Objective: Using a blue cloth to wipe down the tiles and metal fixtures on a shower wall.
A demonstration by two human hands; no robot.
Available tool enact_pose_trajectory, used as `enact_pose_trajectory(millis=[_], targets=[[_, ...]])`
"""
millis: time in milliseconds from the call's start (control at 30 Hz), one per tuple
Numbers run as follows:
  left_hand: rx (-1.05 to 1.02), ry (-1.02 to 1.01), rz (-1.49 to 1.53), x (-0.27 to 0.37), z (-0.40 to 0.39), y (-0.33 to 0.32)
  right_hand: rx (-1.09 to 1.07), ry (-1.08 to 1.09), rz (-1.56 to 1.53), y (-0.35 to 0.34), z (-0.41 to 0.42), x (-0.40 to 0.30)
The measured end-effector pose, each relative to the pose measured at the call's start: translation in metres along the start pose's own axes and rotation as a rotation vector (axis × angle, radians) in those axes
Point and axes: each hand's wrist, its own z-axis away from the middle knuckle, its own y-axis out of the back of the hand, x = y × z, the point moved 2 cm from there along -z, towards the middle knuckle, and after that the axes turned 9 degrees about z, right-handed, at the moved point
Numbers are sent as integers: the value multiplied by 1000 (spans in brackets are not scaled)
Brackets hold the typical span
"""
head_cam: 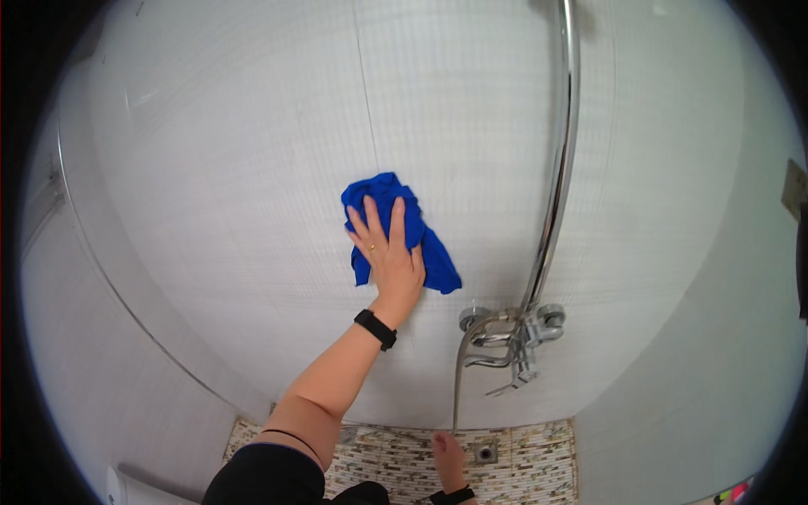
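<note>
My left hand (388, 252), with a gold-coloured ring and a black wristband, lies with spread fingers on a crumpled blue cloth (442, 262), pressing it against the white wall (252, 189). Part of the cloth hangs out to the right of the hand, and a smaller flap hangs at its lower left. Low in the picture, my right hand (447, 447) is small and loosely curled, with a black band at the wrist. It is close to the lower part of the metal shower hose (457, 385); whether it touches the hose or holds anything cannot be told.
A chrome shower pipe (558, 183) rises at the right from a wall-mounted mixer tap (521, 341) with a lever. Below are mosaic-patterned floor tiles (536, 467) with a square drain (485, 453). A white rounded object (136, 489) stands at the lower left. Side walls flank both sides.
</note>
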Motion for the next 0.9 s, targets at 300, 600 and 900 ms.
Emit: enact_pose_trajectory(millis=[300, 600, 900], targets=[[-31, -100, 18, 69, -143, 8, 53, 215, -107, 93, 29, -104], [67, -212, 27, 105, -249, 8, 32, 292, -206, 170, 24, -173], [177, -305, 32, 125, -310, 13, 81, 552, -51, 224, 14, -268]])
